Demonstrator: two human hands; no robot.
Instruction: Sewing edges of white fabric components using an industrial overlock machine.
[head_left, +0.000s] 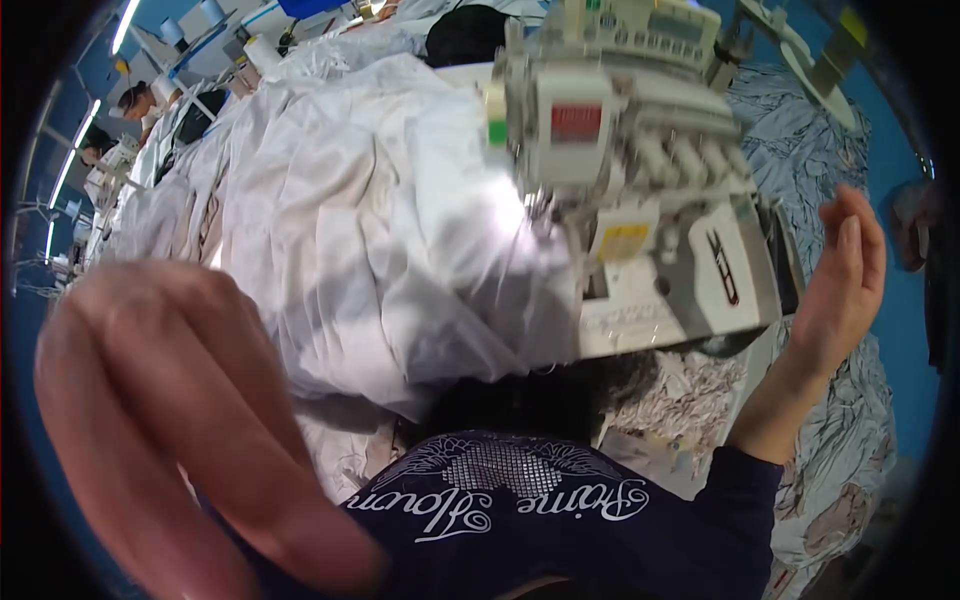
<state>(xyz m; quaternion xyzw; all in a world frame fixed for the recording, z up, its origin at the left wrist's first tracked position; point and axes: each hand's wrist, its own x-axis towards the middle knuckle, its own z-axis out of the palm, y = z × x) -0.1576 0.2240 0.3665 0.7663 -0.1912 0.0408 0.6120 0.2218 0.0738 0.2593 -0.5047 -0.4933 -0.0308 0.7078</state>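
Observation:
My left hand is large and blurred close in front of the view at the lower left. Its bent fingers point down with a gap between them, and no object shows in them. To the right of the sewing machine, my right hand is raised with slightly curled fingers and holds nothing visible. White fabric lies in loose folds to the left of the machine. Its right edge reaches the lit needle area, where bright glare hides the detail.
Grey-blue fabric is heaped behind and right of the machine. Thread cones stand at the far left. A person is in the left background. Scraps lie below the machine's front edge.

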